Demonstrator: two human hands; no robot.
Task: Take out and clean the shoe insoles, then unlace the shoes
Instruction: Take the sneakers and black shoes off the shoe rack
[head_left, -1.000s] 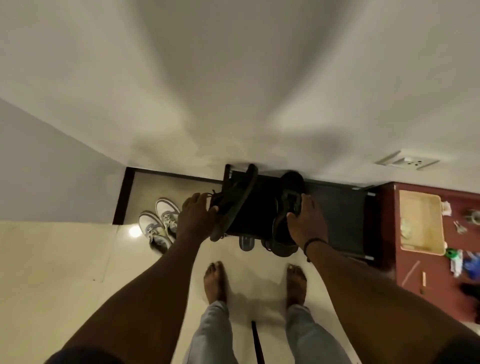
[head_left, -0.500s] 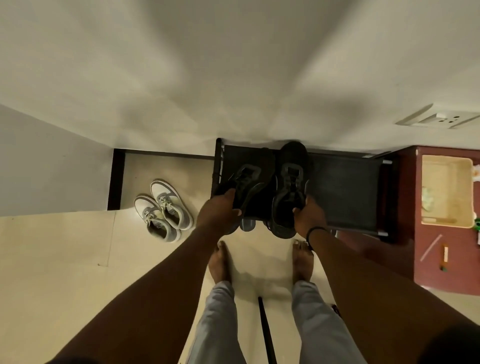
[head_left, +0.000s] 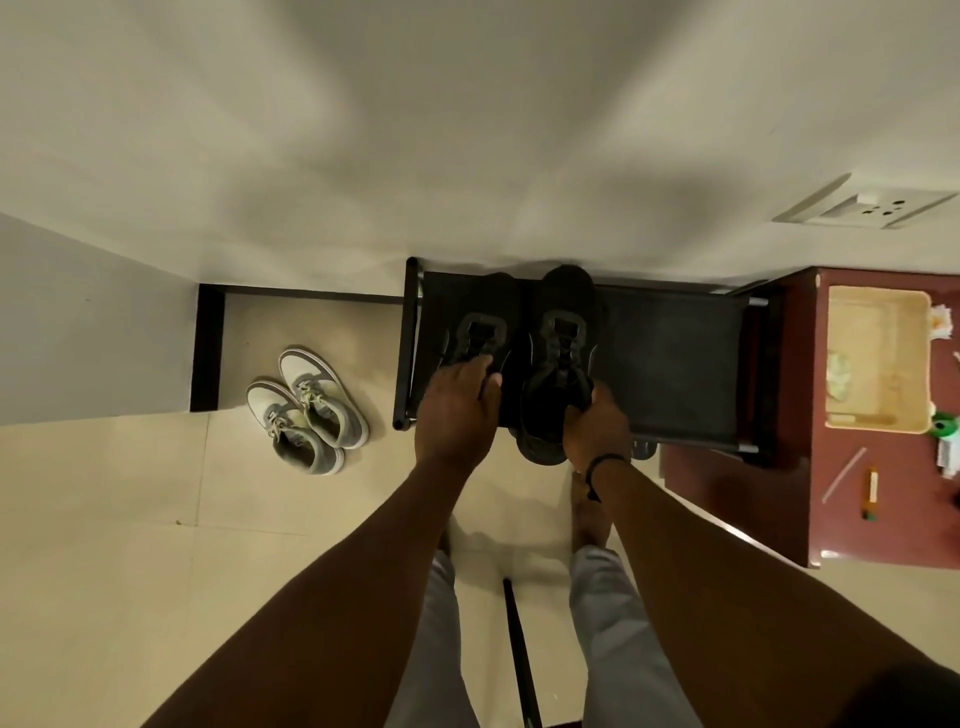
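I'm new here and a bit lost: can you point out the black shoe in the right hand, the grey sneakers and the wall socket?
black shoe (head_left: 563, 332), head view, laces.
grey sneakers (head_left: 306, 410), head view, laces.
wall socket (head_left: 865, 208), head view, faceplate.

Grey-white sneakers (head_left: 306, 410) on floor — beige tray (head_left: 878, 358) on red cabinet (head_left: 753, 499).

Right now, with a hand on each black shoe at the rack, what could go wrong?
1. The right hand pinches only the heel of the right black lace-up shoe, which overhangs the black fabric-topped rack; it could slip and drop near the bare feet.
2. The left hand covers the left black shoe, so its hold is unclear.
3. The grey-and-white sneakers on the floor may trip a step to the left.
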